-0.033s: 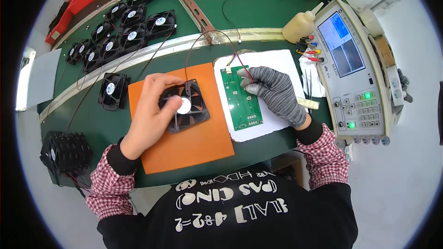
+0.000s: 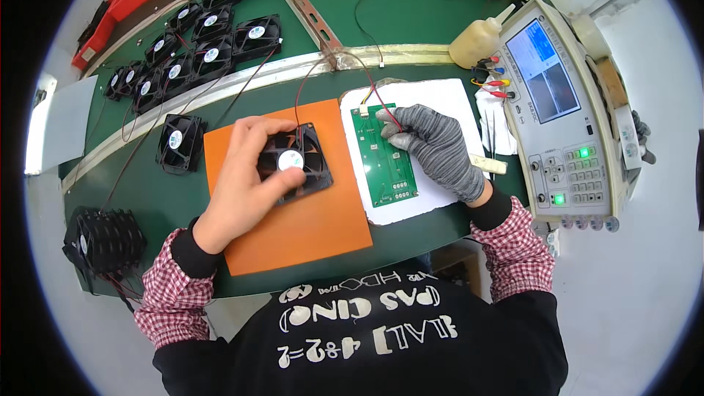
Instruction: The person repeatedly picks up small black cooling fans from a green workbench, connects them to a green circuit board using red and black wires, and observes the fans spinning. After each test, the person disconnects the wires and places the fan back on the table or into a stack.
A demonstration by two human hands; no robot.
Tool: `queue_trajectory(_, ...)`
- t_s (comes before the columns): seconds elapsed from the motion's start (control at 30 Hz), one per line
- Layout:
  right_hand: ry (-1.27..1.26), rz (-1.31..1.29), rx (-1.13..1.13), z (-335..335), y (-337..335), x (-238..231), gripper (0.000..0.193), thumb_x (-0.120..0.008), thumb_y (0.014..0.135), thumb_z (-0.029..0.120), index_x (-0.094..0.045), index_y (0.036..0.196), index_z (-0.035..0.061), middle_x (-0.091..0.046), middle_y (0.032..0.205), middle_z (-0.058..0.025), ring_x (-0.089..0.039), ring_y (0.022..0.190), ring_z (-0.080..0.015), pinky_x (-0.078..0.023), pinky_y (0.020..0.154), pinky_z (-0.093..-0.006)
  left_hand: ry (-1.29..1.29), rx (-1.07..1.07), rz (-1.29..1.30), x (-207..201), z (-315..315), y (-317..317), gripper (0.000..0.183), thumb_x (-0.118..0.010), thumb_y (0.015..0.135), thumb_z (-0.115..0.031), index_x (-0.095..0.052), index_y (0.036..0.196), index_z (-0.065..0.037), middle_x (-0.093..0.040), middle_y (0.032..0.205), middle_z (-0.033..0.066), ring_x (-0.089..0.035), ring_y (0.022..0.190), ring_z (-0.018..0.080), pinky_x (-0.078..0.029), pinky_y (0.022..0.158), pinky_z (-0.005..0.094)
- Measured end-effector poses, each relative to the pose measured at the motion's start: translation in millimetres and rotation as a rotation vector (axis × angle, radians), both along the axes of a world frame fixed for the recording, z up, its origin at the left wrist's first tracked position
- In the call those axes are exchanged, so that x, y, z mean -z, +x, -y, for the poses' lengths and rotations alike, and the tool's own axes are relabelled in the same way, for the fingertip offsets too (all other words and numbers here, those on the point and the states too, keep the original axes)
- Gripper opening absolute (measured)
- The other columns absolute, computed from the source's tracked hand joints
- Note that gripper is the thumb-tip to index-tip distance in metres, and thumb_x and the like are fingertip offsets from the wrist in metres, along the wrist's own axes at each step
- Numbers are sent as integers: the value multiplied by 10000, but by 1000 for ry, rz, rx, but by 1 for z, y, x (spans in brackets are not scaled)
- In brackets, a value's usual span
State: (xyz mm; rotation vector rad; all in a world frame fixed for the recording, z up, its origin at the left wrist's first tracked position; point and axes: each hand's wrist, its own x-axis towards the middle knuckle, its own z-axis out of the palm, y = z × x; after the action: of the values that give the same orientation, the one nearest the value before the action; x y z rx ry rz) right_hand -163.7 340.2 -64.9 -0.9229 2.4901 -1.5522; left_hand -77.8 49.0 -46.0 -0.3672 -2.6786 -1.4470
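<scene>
My bare left hand (image 2: 246, 183) grips a square black cooling fan (image 2: 291, 159) by its left side, with the thumb across the lower part near its white hub label. The fan rests on an orange mat (image 2: 301, 242). A red and black wire (image 2: 375, 89) arches from the fan's top over to my right hand (image 2: 438, 148), which wears a grey knit glove. Its thumb and fingertips pinch the wire's end over the upper right of a green circuit board (image 2: 381, 169); the connector is hidden. The board lies on a white pad (image 2: 440, 191) with a small white plug at its top.
Several black fans (image 2: 176, 72) stand in rows at the back left, one fan (image 2: 180, 144) beside the mat, and a stack (image 2: 106, 242) at the left edge. At right are a tester with a screen (image 2: 546, 70), a squeeze bottle (image 2: 475, 42), tweezers (image 2: 493, 132) and coloured clips (image 2: 499, 88).
My left thumb has slid down and right across the fan, and the fan has turned and shifted slightly. My right hand stays nearly still at the board.
</scene>
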Motion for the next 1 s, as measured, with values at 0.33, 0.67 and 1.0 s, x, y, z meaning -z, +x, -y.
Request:
queue_trajectory(0.33, 188, -354, -65, 1, -9, 3, 261, -711, 795, 82, -664, 1050, 45, -621, 839, -100, -607, 819, -269, -501, 743, -380, -359, 161, -99, -3, -9, -3, 982, -884, 585, -329, -408, 1394, -38, -463, 1309, 177, -415, 1224, 368, -295, 1055, 457)
queue_trajectory(0.67, 99, -87, 6, -2, -10, 2, 162, -781, 733, 77, -674, 839, 18, -620, 810, -102, -620, 790, -247, -510, 750, -342, -428, 77, -255, 2, -20, 1, 961, -907, 542, -340, -452, 1328, -23, -482, 1185, 158, -451, 1114, 347, -338, 958, 451)
queue_trajectory(1.0, 75, -143, 45, -6, -9, 7, 167, -791, 679, 31, -664, 787, 16, -612, 837, -91, -603, 836, -251, -504, 760, -356, -437, 78, -269, 1, -21, 1, 944, -900, 558, -342, -454, 1322, -12, -486, 1181, 160, -452, 1102, 347, -340, 952, 451)
